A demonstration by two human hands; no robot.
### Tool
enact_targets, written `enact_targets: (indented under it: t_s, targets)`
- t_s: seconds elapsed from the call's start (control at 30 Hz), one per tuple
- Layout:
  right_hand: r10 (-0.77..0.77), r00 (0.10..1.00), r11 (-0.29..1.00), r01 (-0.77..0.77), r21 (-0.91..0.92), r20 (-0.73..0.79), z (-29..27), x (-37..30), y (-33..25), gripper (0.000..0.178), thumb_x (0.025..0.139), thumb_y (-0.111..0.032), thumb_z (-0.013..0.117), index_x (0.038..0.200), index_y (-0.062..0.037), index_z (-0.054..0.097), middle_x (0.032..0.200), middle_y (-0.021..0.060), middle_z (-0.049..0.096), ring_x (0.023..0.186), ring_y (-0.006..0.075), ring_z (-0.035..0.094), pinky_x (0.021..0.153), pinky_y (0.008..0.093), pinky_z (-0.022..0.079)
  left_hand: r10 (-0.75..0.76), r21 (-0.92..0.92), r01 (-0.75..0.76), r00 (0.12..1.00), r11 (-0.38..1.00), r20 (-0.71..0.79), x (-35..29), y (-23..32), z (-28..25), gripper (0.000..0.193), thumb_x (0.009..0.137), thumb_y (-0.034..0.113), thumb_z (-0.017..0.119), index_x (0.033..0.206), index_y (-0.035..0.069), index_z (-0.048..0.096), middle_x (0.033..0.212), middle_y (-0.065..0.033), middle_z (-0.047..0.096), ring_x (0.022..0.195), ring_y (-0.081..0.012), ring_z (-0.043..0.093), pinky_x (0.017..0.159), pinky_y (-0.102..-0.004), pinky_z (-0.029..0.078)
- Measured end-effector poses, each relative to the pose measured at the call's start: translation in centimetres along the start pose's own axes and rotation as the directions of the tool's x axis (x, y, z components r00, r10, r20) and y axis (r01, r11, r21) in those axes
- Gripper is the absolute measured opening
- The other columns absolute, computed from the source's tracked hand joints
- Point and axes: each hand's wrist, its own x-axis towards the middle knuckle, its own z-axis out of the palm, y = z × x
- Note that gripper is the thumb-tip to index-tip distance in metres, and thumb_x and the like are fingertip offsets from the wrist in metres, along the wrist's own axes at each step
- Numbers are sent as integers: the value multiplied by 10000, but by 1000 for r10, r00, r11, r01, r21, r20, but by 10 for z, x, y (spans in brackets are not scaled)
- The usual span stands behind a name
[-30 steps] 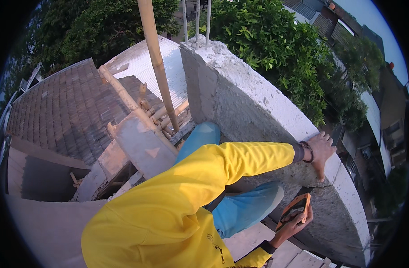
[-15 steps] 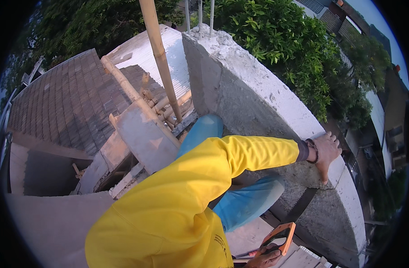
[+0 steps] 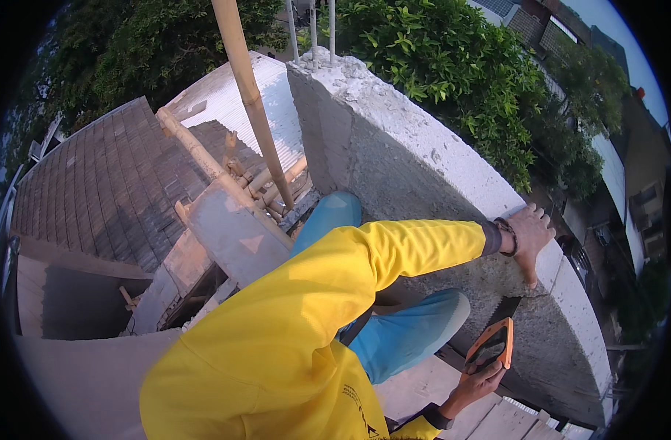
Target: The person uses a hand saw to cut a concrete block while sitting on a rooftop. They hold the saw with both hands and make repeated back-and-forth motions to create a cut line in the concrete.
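Note:
My left hand (image 3: pixel 531 238) lies across the pale top of a grey concrete-like wall (image 3: pixel 431 150), its fingers bent over the far edge and its thumb down the near face. My left arm, in a yellow sleeve, reaches across to the right. Lower down, my right hand (image 3: pixel 485 378) is closed around the orange-and-black handle of a handsaw (image 3: pixel 506 343). The dark blade (image 3: pixel 505 311) points up to the wall just below my left thumb, beside a thin line across the wall top. How deep the blade sits cannot be made out.
My blue-trousered knees (image 3: pixel 423 330) are bent against the wall. A bamboo pole (image 3: pixel 251 95) and steel rods (image 3: pixel 313 29) stand ahead. At left are bamboo beams (image 3: pixel 196 150), a grey board (image 3: pixel 236 227) and a tiled roof (image 3: pixel 93 183). Beyond the wall, trees (image 3: pixel 453 81) and a drop.
My right hand has moved up and toward the wall with the saw, and more of its forearm shows. My left hand stays on the wall top. The whole view has shifted slightly.

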Motion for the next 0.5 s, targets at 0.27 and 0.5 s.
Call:
enact_targets:
  t_s: [0.27,0.5]
  targets:
    - [-105,991,993,100,-64,-80,-5,-8,49,552,1129,-450,456,1315,58,564,901,116,603,725,155,574,567,292,493,-23,9,22,999,1000,50,4,6,-4,1170,549,746,860,1356,-52,573,1308,-250,603,1312,-392,516,1165,-522,341]
    - [-343,937,923,323,-207,-67,11,33,35,633,1114,-496,467,1382,73,545,965,126,627,786,156,598,566,284,494,11,-34,-9,997,999,76,1,0,-9,1181,536,766,855,1361,-32,577,1334,-250,596,1324,-381,508,1158,-500,340]
